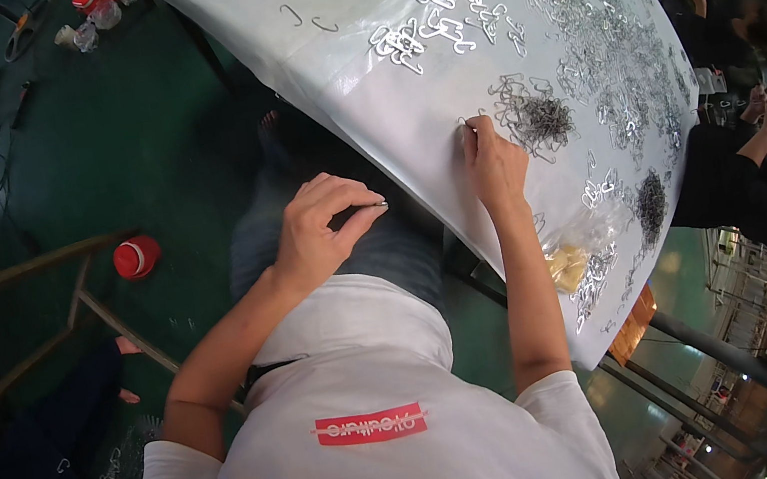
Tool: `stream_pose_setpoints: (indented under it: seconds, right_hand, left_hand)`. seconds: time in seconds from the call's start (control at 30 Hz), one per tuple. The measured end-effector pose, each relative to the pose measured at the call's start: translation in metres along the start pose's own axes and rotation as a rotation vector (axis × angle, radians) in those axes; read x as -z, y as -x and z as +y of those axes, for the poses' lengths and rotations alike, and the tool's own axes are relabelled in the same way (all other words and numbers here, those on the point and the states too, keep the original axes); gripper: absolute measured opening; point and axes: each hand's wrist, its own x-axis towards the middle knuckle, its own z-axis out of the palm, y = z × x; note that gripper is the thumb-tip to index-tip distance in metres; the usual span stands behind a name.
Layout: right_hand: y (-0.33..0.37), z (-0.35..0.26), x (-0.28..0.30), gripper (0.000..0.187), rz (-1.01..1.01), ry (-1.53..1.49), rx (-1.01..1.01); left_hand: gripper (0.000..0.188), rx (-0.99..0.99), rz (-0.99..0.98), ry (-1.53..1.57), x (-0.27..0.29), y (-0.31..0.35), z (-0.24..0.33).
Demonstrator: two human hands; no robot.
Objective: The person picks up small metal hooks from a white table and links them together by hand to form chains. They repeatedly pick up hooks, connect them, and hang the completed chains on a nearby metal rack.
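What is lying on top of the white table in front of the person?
The white table carries many loose metal clips and a dark tangled clip heap. The right hand covers whatever is beneath it.

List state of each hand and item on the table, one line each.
left hand: off the table edge, fingers pinched on a small metal piece
right hand: on the table, fingertips on a wire clip
dark clip pile: heaped, tangled
silver clips: scattered loose
plastic bag: lying flat at table edge

The wire piece [464,124] under the right hand [496,165] is too small to identify.
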Motion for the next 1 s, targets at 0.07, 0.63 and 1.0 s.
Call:
stream_pose_setpoints:
  seconds: [0.07, 0.63, 1.0]
  right_hand:
    - [0.002, 0.001, -0.006, 0.008, 0.028, 0.008, 0.051]
    - [-0.008, 0.004, -0.019, 0.016, 0.049, 0.019, 0.188]
    - [0.024, -0.075, 0.059, 0.012, -0.069, -1.322, -0.421]
  left_hand:
    - [0.017, 0.01, -0.019, 0.015, 0.001, -0.001, -0.007]
    - [0.019, 0.019, -0.038, 0.028, -0.005, -0.003, -0.02]
    - [0.012, 0.022, 0.018, -0.025, -0.008, -0.005, 0.003]
